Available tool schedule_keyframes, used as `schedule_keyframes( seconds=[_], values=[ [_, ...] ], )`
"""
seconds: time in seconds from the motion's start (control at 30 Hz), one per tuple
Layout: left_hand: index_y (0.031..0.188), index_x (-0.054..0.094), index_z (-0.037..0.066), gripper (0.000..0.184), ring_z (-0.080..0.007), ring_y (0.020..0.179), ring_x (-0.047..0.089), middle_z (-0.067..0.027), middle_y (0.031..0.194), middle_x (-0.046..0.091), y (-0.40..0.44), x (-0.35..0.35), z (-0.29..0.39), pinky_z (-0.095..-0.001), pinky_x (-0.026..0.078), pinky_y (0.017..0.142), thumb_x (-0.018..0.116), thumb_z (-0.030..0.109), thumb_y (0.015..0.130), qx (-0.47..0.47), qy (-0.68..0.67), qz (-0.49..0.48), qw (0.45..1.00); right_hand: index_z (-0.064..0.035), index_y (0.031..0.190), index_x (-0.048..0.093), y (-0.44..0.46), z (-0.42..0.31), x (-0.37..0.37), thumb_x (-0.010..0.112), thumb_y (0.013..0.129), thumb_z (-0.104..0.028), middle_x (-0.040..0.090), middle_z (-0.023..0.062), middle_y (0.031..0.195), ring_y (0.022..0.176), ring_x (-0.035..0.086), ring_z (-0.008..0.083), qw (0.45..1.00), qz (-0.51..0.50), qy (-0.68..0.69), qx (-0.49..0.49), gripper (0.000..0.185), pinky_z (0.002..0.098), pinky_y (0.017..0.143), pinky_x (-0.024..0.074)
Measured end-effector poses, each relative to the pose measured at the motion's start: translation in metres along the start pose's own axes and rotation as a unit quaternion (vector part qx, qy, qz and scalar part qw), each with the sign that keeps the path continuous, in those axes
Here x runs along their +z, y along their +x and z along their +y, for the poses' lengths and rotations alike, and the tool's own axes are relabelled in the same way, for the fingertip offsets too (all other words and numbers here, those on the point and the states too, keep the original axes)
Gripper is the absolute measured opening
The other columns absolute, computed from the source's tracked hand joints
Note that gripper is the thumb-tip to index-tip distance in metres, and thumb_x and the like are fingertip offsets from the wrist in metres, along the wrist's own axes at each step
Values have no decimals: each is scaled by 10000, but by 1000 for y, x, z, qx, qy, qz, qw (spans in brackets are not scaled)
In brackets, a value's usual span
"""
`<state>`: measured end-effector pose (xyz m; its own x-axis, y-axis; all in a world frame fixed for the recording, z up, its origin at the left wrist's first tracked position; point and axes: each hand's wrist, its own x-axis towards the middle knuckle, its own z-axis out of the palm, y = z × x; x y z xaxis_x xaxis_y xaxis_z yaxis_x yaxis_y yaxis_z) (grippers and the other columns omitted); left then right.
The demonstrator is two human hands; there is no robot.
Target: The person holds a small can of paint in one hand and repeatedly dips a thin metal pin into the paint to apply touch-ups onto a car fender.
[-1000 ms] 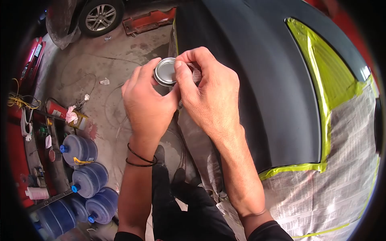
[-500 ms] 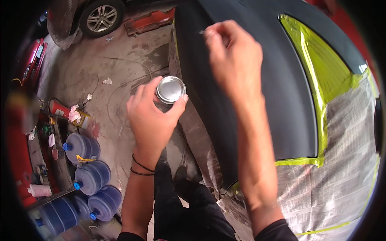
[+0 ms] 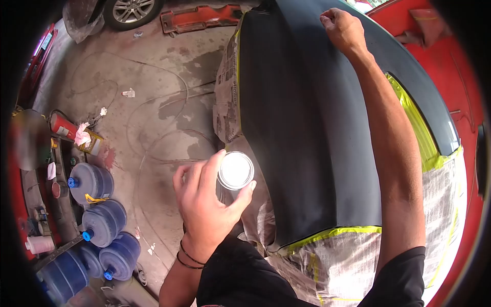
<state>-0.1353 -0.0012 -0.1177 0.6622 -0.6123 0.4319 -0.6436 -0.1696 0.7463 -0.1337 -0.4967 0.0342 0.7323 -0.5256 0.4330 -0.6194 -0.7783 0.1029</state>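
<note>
My left hand [image 3: 207,202] is closed round a small round metal tin [image 3: 236,171]. The tin's shiny lid faces up and catches bright glare. Far out over the dark grey car panel [image 3: 307,128], my right hand [image 3: 345,30] has its fingers pressed together. Whatever they may hold is too small to make out. That hand is near the panel's surface, and I cannot tell whether it touches. Yellow-green masking tape and film [image 3: 417,123] cover the window beside my right forearm, and printed masking paper [image 3: 353,261] covers the car's near end.
Several blue water jugs [image 3: 105,222] stand at the lower left by a cluttered bench. A hose [image 3: 186,87] loops across the concrete floor. At the back lie a red car part [image 3: 199,19] and a car wheel [image 3: 132,10]. A red vehicle [image 3: 455,66] is at the right.
My right hand has moved up and to the right, farther along the panel. The left hand with the tin sits lower in view. The view has shifted, showing more of the panel.
</note>
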Motion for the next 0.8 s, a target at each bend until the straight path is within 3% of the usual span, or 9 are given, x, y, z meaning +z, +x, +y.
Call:
schedule_keyframes(
  seconds=[0.23, 0.33, 0.8],
  values=[
    [1425, 761, 20, 757, -280, 1048, 747, -98, 1167, 799, 3, -2, -1, -533, 502, 1103, 1056, 289, 782, -1, -1, -8, 1000, -102, 1299, 871, 11, 5, 8, 716, 1140, -354, 884, 196, 1143, 1140, 837, 421, 998, -8, -58, -27, 336, 528, 1058, 633],
    [1423, 773, 25, 755, -319, 1044, 727, -99, 1152, 788, 4, -1, 1, -493, 508, 1070, 1060, 199, 746, -6, -18, -2, 1000, -102, 1287, 875, 16, 9, 12, 720, 1134, -348, 882, 197, 1132, 1136, 836, 424, 997, -10, -72, -29, 328, 529, 1052, 633],
    [1434, 765, 11, 773, -298, 1044, 733, -94, 1162, 784, 5, 4, 4, -501, 495, 1086, 1065, 210, 750, 6, -18, 2, 1000, -119, 1282, 881, 19, 12, 17, 739, 1142, -343, 892, 166, 1167, 1142, 842, 396, 994, -15, -99, -47, 300, 519, 1050, 639]
  ],
)
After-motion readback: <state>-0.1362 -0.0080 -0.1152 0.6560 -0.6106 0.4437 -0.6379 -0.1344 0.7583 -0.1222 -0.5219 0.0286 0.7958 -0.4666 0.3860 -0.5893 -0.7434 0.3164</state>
